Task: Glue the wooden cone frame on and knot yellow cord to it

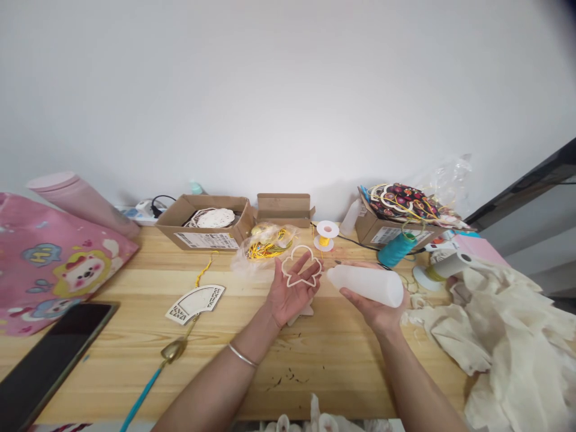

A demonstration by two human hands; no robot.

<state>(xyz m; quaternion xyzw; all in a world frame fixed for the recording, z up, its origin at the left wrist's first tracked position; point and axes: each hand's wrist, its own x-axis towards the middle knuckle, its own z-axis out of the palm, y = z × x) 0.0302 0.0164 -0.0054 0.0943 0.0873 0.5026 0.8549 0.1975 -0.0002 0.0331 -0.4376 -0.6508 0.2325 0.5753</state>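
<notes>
The thin flower-shaped frame (303, 246) lies over the upturned left hand (288, 305), whose fingers are loosely spread, so a small tilt could let it slip. The right hand (379, 318) has its fingers curled around the white bottle (371, 285); too strong squeezing could spill its content.

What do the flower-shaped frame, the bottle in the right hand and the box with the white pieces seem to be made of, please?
Flower-shaped frame: probably thin wood, matte; pale tan, flat and evenly cut.
Bottle: likely plastic, smooth and milky; translucent white with a soft sheen.
Box: brown corrugated-type cardboard, matte, judging by its folded panels and label.
</notes>
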